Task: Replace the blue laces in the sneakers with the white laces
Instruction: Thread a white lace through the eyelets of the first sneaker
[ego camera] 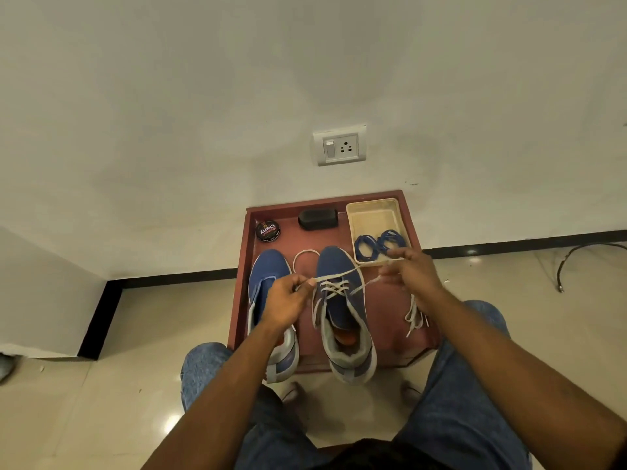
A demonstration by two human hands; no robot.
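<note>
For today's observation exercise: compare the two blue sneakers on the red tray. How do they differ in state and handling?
The right-hand sneaker has a white lace crossed through its eyelets; the left-hand sneaker shows no lace. Both hands, left hand and right hand, pull lace ends from the right-hand sneaker; the left-hand sneaker lies untouched, partly behind the left hand. Both are blue, toes pointing at the wall.

Blue sneakers (pixel 342 300), grey-white heels; white lace (pixel 334 286) criss-crossed; blue laces (pixel 378 244) in cream tray (pixel 375 212); reddish-brown table (pixel 305 245); black tin (pixel 268 231), red lettering.
</note>
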